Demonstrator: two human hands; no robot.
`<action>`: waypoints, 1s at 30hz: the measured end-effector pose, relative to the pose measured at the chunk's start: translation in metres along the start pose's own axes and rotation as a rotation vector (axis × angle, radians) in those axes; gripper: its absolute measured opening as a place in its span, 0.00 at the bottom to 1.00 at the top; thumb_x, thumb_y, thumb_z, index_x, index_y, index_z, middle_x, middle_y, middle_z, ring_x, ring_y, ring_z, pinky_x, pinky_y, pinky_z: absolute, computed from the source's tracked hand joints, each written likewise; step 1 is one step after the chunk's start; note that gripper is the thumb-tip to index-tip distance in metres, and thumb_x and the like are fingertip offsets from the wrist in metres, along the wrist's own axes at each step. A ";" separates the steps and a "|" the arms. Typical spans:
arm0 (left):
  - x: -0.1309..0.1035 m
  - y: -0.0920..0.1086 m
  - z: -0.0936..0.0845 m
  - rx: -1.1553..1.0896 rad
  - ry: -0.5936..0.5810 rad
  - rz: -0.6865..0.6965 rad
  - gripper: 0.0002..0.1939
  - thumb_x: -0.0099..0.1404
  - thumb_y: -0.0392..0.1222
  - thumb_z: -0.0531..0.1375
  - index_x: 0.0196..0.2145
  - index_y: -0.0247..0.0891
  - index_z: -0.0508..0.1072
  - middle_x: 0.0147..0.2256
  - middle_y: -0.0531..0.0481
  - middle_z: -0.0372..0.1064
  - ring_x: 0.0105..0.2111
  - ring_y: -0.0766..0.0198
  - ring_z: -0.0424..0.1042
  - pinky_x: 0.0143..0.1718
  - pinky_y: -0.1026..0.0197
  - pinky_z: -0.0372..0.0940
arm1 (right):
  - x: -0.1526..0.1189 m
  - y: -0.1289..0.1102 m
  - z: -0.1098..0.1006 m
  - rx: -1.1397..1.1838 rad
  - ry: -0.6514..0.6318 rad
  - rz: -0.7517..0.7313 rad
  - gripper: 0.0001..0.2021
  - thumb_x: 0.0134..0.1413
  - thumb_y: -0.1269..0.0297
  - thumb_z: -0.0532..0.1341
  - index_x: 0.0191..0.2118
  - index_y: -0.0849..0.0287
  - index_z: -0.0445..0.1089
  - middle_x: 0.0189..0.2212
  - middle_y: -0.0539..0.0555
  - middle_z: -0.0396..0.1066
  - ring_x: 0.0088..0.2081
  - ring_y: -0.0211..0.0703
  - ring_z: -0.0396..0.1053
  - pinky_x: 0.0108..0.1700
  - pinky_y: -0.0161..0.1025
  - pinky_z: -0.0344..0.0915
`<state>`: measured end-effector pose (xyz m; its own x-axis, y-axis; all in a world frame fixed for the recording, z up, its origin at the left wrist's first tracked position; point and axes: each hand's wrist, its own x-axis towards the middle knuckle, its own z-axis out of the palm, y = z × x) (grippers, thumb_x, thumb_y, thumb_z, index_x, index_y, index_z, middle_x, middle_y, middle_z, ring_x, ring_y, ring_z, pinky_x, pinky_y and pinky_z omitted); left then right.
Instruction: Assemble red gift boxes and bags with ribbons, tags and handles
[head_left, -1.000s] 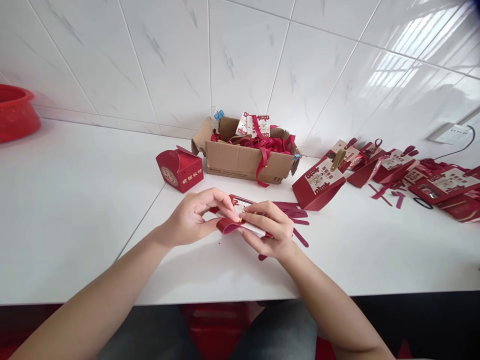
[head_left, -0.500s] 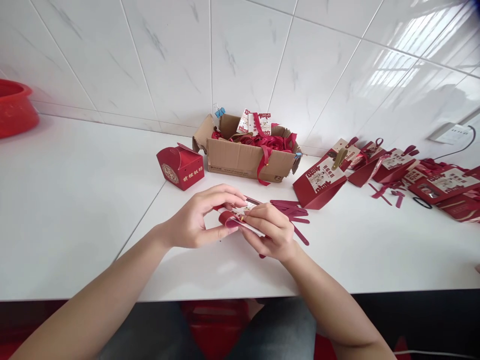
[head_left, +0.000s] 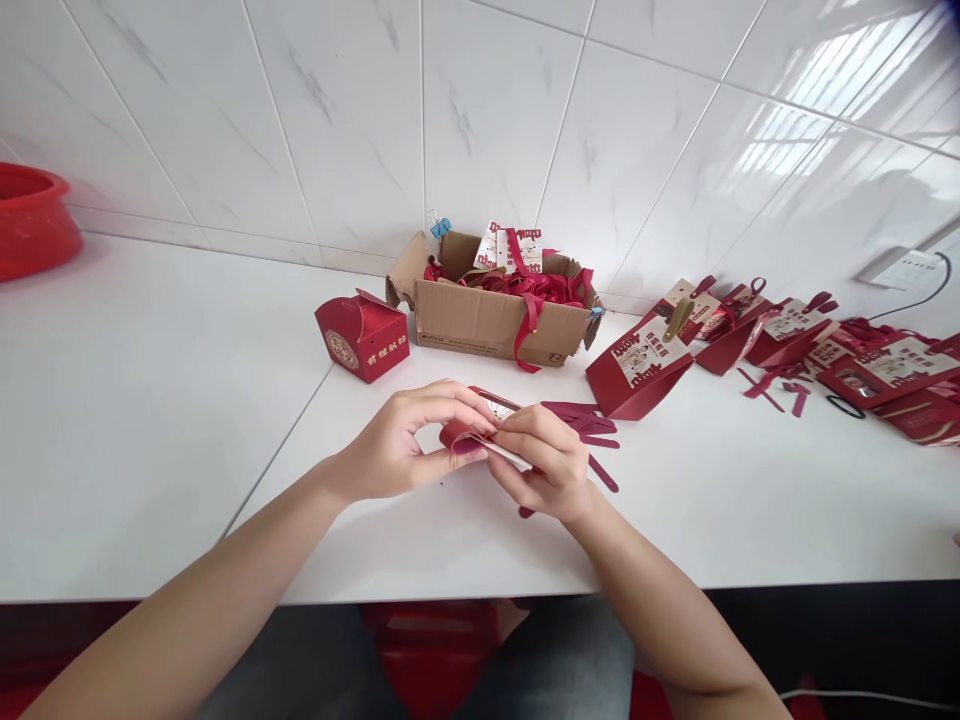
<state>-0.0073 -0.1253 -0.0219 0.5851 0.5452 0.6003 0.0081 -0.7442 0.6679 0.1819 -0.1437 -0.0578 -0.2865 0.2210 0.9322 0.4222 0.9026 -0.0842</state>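
Note:
My left hand (head_left: 409,440) pinches a red strap (head_left: 463,437) that is bent round into a loop. My right hand (head_left: 541,458) grips a printed card (head_left: 510,455), its white edge showing under the fingers, where the strap's ends meet it. The fingertips of both hands almost touch and hide the joint between strap and card. Part of the card's picture and red border shows behind the fingers. Several flat dark red straps (head_left: 592,425) lie on the table beside and partly under my right hand.
A cardboard box (head_left: 487,318) of red ribbons and cards stands against the wall, with a small red gift box (head_left: 365,335) left of it. Tagged red boxes (head_left: 637,365) line the right side. A red basin (head_left: 34,225) is at far left.
My left fingers have shifted slightly right, closing over the strap and card. A small gold-coloured bit seen at the right fingertips is now covered. The loop remains held.

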 end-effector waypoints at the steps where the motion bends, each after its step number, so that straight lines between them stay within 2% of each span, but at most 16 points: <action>1: 0.000 -0.001 0.001 -0.019 0.012 -0.013 0.08 0.60 0.31 0.63 0.38 0.39 0.77 0.39 0.44 0.74 0.38 0.61 0.73 0.29 0.65 0.70 | 0.000 0.000 0.000 0.003 0.002 0.004 0.09 0.52 0.74 0.62 0.40 0.58 0.71 0.29 0.55 0.73 0.29 0.42 0.72 0.28 0.40 0.72; 4: -0.001 -0.003 0.005 -0.017 0.078 -0.014 0.07 0.59 0.31 0.64 0.35 0.40 0.77 0.40 0.44 0.72 0.42 0.59 0.72 0.35 0.61 0.72 | 0.000 0.001 0.000 0.014 0.018 0.022 0.09 0.51 0.75 0.63 0.39 0.58 0.71 0.29 0.55 0.73 0.30 0.42 0.73 0.29 0.40 0.73; 8: 0.000 -0.005 0.008 0.082 0.138 0.082 0.06 0.57 0.32 0.66 0.32 0.43 0.78 0.35 0.48 0.73 0.45 0.58 0.70 0.47 0.55 0.69 | -0.001 0.004 0.000 0.011 0.031 0.016 0.09 0.52 0.74 0.63 0.40 0.57 0.71 0.29 0.54 0.72 0.30 0.41 0.73 0.29 0.39 0.73; 11: 0.000 -0.007 0.008 0.077 0.137 0.077 0.07 0.58 0.33 0.65 0.34 0.43 0.77 0.35 0.48 0.71 0.45 0.57 0.69 0.47 0.55 0.68 | -0.003 0.007 -0.001 0.028 0.034 0.030 0.07 0.52 0.73 0.63 0.39 0.57 0.72 0.30 0.54 0.72 0.30 0.40 0.73 0.28 0.38 0.73; 13: -0.001 -0.010 0.008 0.028 0.111 0.021 0.11 0.59 0.34 0.65 0.40 0.42 0.75 0.39 0.46 0.69 0.46 0.57 0.69 0.45 0.55 0.69 | -0.003 0.007 -0.001 0.051 0.037 0.042 0.08 0.52 0.72 0.64 0.39 0.57 0.72 0.31 0.54 0.72 0.31 0.40 0.73 0.31 0.38 0.74; 16: -0.005 -0.016 0.009 -0.090 0.073 -0.077 0.20 0.59 0.34 0.64 0.48 0.41 0.66 0.44 0.46 0.65 0.44 0.59 0.69 0.45 0.56 0.69 | 0.001 0.005 -0.005 0.070 0.022 0.113 0.14 0.51 0.72 0.65 0.45 0.58 0.70 0.33 0.55 0.73 0.33 0.42 0.73 0.33 0.39 0.74; 18: -0.007 -0.021 0.011 -0.133 0.073 -0.067 0.23 0.59 0.34 0.64 0.50 0.42 0.61 0.44 0.46 0.62 0.45 0.59 0.67 0.45 0.55 0.68 | 0.005 0.001 -0.009 0.065 -0.016 0.190 0.16 0.52 0.72 0.64 0.48 0.57 0.69 0.35 0.56 0.73 0.34 0.42 0.73 0.34 0.40 0.74; 22: -0.009 -0.031 0.017 -0.111 0.136 -0.014 0.29 0.59 0.34 0.63 0.53 0.45 0.55 0.45 0.46 0.60 0.49 0.57 0.64 0.49 0.51 0.65 | 0.011 -0.003 -0.016 0.051 -0.104 0.262 0.12 0.55 0.76 0.60 0.44 0.55 0.71 0.35 0.55 0.73 0.36 0.42 0.73 0.36 0.39 0.74; 26: -0.010 -0.037 0.019 0.002 0.256 -0.075 0.35 0.58 0.37 0.65 0.57 0.47 0.51 0.50 0.44 0.59 0.52 0.55 0.63 0.55 0.46 0.58 | 0.010 0.000 -0.015 0.034 -0.054 0.245 0.12 0.56 0.79 0.58 0.41 0.55 0.71 0.32 0.54 0.72 0.34 0.41 0.72 0.34 0.38 0.73; 28: -0.010 -0.040 0.019 0.033 0.250 -0.138 0.32 0.58 0.38 0.65 0.56 0.46 0.55 0.50 0.44 0.61 0.52 0.55 0.64 0.54 0.47 0.59 | 0.008 0.002 -0.013 0.044 -0.023 0.242 0.12 0.56 0.79 0.58 0.39 0.54 0.72 0.30 0.53 0.71 0.34 0.41 0.72 0.32 0.37 0.73; 30: -0.009 -0.043 0.019 0.037 0.199 -0.172 0.22 0.61 0.39 0.63 0.51 0.43 0.62 0.47 0.45 0.65 0.49 0.56 0.67 0.52 0.49 0.62 | 0.005 0.003 -0.012 0.061 0.004 0.247 0.12 0.56 0.78 0.58 0.38 0.54 0.72 0.30 0.52 0.71 0.33 0.41 0.73 0.31 0.37 0.73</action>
<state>0.0023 -0.1050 -0.0641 0.4017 0.7276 0.5561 0.1259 -0.6454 0.7534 0.1921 -0.1439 -0.0489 -0.1780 0.4364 0.8820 0.4266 0.8419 -0.3305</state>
